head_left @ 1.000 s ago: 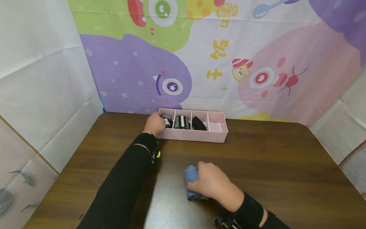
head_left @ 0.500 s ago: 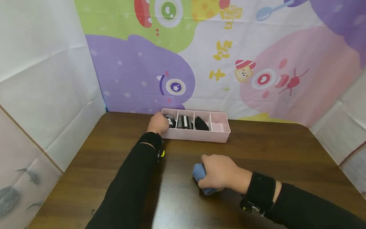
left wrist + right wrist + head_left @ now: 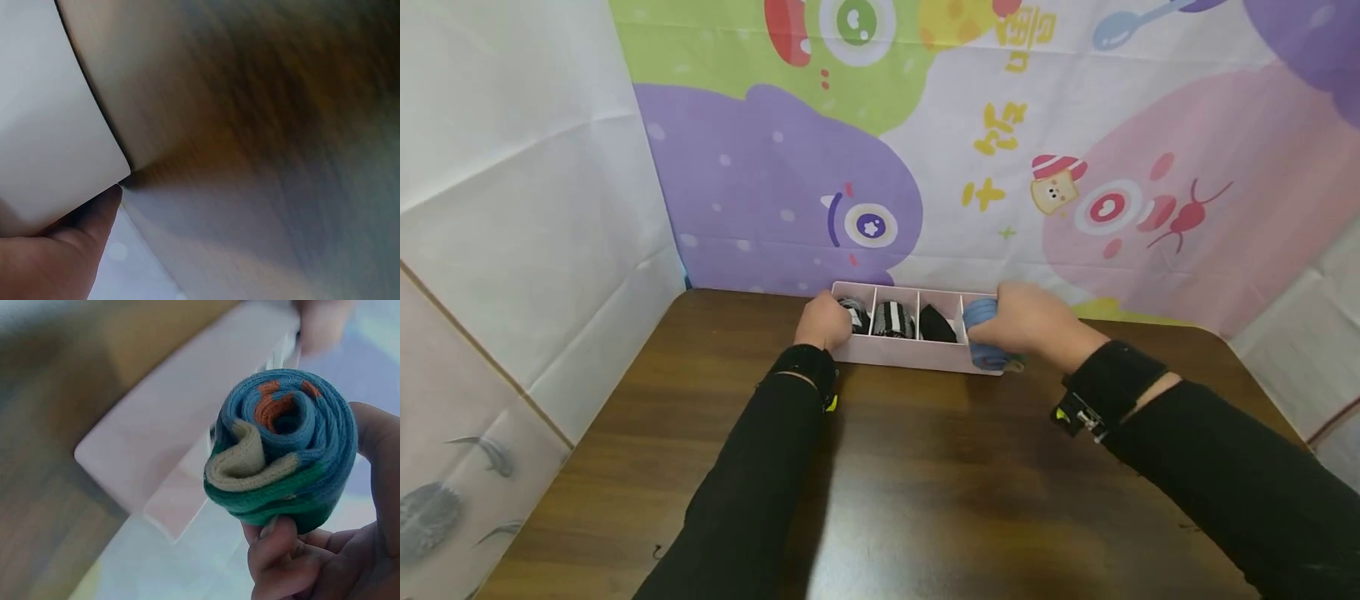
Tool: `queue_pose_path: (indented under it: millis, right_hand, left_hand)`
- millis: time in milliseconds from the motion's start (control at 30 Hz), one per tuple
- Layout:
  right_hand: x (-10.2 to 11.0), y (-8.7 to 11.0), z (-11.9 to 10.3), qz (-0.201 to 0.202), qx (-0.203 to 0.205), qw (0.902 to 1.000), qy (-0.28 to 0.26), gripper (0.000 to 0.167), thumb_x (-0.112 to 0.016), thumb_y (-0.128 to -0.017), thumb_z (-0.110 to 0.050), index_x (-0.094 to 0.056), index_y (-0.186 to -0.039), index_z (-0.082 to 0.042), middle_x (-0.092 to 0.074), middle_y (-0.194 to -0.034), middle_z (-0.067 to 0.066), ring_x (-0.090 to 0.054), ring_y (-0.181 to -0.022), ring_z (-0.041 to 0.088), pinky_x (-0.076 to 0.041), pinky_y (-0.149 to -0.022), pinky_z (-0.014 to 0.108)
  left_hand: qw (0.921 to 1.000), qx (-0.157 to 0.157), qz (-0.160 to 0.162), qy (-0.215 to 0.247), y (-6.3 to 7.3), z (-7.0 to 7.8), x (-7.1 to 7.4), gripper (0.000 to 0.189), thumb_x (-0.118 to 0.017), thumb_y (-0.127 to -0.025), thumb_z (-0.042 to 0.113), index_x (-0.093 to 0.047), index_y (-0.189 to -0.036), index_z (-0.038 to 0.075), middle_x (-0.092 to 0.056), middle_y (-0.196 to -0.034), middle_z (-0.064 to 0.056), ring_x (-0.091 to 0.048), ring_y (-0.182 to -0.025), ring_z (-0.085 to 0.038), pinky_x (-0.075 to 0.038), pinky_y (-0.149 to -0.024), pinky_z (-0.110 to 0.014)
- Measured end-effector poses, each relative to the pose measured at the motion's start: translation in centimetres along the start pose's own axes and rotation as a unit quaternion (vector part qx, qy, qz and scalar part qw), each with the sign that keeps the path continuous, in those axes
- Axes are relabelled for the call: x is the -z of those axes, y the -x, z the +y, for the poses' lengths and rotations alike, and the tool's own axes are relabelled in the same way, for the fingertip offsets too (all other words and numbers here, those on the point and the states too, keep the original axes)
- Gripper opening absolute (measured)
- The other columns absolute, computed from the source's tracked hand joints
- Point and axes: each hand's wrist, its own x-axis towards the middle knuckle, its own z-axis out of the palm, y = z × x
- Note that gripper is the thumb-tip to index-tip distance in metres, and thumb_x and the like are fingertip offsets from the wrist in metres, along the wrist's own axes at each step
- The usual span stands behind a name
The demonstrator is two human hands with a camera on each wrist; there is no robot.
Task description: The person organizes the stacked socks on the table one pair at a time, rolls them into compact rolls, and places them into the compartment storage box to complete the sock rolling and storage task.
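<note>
A pink divided box (image 3: 910, 354) stands at the table's far edge, by the patterned cloth. My left hand (image 3: 823, 322) grips its left end; in the left wrist view a finger lies along the lower edge of the box wall (image 3: 56, 119). With my right hand (image 3: 1037, 323) I hold a rolled pair of socks (image 3: 988, 360) over the rightmost compartment. In the right wrist view the roll (image 3: 325, 450) is blue and green, with cream and orange patches, gripped between thumb and fingers. The other compartments hold a striped roll (image 3: 855, 315), another striped roll (image 3: 893, 321) and a black one (image 3: 936, 325).
The brown wooden table (image 3: 910, 483) stretches in front of the box. A cartoon-print cloth (image 3: 955, 250) hangs right behind it, and a white wall covering (image 3: 535, 208) rises on the left.
My right hand has lifted the rolled socks off the table and carried them forward to the box's right compartment. My left hand stays at the box's left end.
</note>
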Motion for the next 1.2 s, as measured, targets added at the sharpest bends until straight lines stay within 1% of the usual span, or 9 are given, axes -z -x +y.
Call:
queue_pose_path:
  millis: [200, 333, 467, 600, 733, 833, 967, 1067, 1200]
  right_hand:
    - [-0.3, -3.4, 1.9, 0.03, -0.064, 0.9973, -0.02, 0.047, -0.067, -0.085, -0.048, -0.062, -0.089, -0.001, -0.061, -0.087, 0.014, -0.056, -0.077, 0.031, -0.047, -0.065, 0.042]
    - [-1.7, -4.6, 1.5, 0.048, -0.098, 0.9935, -0.033, 0.044, -0.07, -0.086, -0.046, -0.065, -0.085, -0.002, -0.063, -0.089, 0.013, -0.059, -0.08, 0.032, -0.05, -0.068, 0.043]
    - [-3.3, -5.3, 1.0, 0.033, -0.113, 0.9929, -0.016, 0.039, -0.068, -0.089, -0.04, -0.056, -0.066, -0.012, -0.055, -0.072, 0.005, -0.058, -0.071, 0.028, -0.049, -0.061, 0.041]
    - [-4.2, -5.9, 0.8, 0.015, -0.117, 0.993, 0.007, 0.04, -0.067, -0.092, -0.036, -0.053, -0.06, -0.016, -0.056, -0.069, 0.005, -0.058, -0.067, 0.027, -0.047, -0.058, 0.04]
    - [-4.5, -6.3, 1.1, 0.009, -0.11, 0.9938, 0.013, 0.038, -0.065, -0.095, -0.033, -0.056, -0.063, -0.014, -0.062, -0.077, 0.009, -0.058, -0.069, 0.028, -0.047, -0.06, 0.041]
    - [-4.8, -6.5, 1.5, -0.019, -0.103, 0.9945, 0.013, 0.037, -0.058, -0.099, -0.025, -0.058, -0.064, -0.013, -0.063, -0.08, 0.01, -0.059, -0.07, 0.029, -0.048, -0.059, 0.039]
    - [-5.4, -6.5, 1.6, -0.033, -0.099, 0.9944, 0.018, 0.033, -0.052, -0.098, -0.019, -0.065, -0.07, -0.009, -0.066, -0.092, 0.013, -0.06, -0.078, 0.03, -0.049, -0.058, 0.039]
    - [-5.9, -6.5, 1.4, -0.011, -0.107, 0.9936, 0.035, 0.026, -0.056, -0.096, -0.019, -0.071, -0.078, -0.008, -0.068, -0.099, 0.014, -0.061, -0.084, 0.031, -0.051, -0.06, 0.042]
    - [-6.7, -6.5, 1.0, 0.027, -0.096, 0.9916, 0.083, 0.02, -0.06, -0.095, -0.017, -0.075, -0.087, -0.006, -0.072, -0.1, 0.015, -0.066, -0.087, 0.032, -0.055, -0.062, 0.046]
  left_hand:
    - [0.9999, -0.009, 0.003, 0.003, 0.1, 0.2, -0.1, 0.039, -0.037, -0.101, 0.009, -0.052, -0.131, -0.011, -0.062, -0.12, -0.023, -0.054, -0.095, -0.032, -0.048, -0.092, -0.046]
    - [1.0, -0.008, 0.003, 0.002, 0.1, 0.0, 0.1, 0.041, -0.036, -0.101, 0.009, -0.05, -0.133, -0.012, -0.061, -0.121, -0.024, -0.053, -0.095, -0.033, -0.048, -0.092, -0.046]
    - [1.0, -0.003, 0.003, 0.001, 0.3, 0.0, 0.2, 0.042, -0.037, -0.101, 0.009, -0.048, -0.135, -0.012, -0.061, -0.125, -0.025, -0.054, -0.098, -0.033, -0.048, -0.095, -0.047]
    - [1.0, 0.002, 0.001, -0.001, 0.3, 0.1, 0.1, 0.042, -0.038, -0.101, 0.01, -0.047, -0.137, -0.011, -0.06, -0.127, -0.024, -0.054, -0.099, -0.033, -0.047, -0.096, -0.046]
    - [1.0, 0.001, 0.003, 0.002, 0.3, 0.4, 0.1, 0.044, -0.038, -0.101, 0.009, -0.046, -0.139, -0.012, -0.06, -0.128, -0.024, -0.054, -0.1, -0.033, -0.048, -0.096, -0.046]
    - [1.0, -0.002, 0.004, 0.005, 0.5, 0.6, 0.0, 0.044, -0.037, -0.101, 0.009, -0.046, -0.138, -0.012, -0.061, -0.127, -0.025, -0.055, -0.1, -0.033, -0.048, -0.096, -0.046]
    - [0.9999, -0.007, 0.004, 0.008, 0.6, 0.7, 0.1, 0.044, -0.035, -0.101, 0.009, -0.047, -0.138, -0.012, -0.06, -0.127, -0.025, -0.055, -0.101, -0.033, -0.047, -0.098, -0.046]
    - [0.9999, -0.006, 0.005, 0.01, 0.7, 0.7, 0.1, 0.044, -0.035, -0.101, 0.009, -0.047, -0.138, -0.012, -0.06, -0.128, -0.025, -0.055, -0.102, -0.033, -0.047, -0.098, -0.046]
    - [0.9999, -0.004, 0.007, 0.01, 0.6, 0.3, 0.1, 0.044, -0.035, -0.102, 0.01, -0.045, -0.139, -0.012, -0.059, -0.13, -0.026, -0.055, -0.104, -0.034, -0.046, -0.099, -0.047]
